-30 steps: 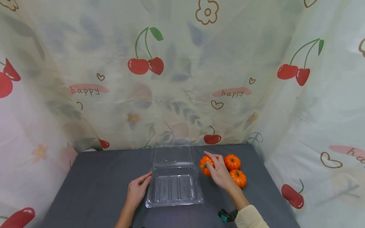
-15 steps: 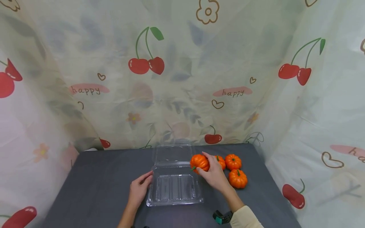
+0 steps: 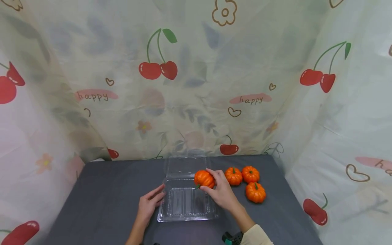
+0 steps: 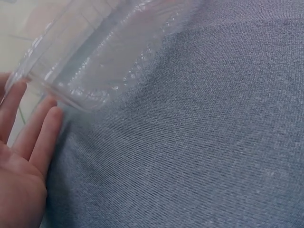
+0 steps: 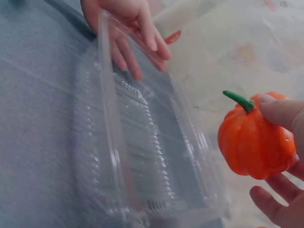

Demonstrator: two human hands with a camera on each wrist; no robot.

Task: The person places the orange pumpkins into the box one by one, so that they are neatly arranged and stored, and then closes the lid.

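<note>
A small orange pumpkin with a green stem is held between the thumb and fingers of my right hand, over the right back part of a clear plastic clamshell container. In the right wrist view the pumpkin has its stem tipped toward the thumb, raised beside the container wall. The container lies with its lid folded back. My left hand rests at the container's left side; in the left wrist view its fairly straight fingers touch the outer edge.
Three more orange pumpkins stand together right of the container: one nearest it, one at the back and one in front. A dark cloth covers the table. Printed curtains enclose the back and sides.
My right hand has picked up the pumpkin from beside the container and carried it left over the container. The left hand stays at the container's left edge, its fingers slightly more spread.
</note>
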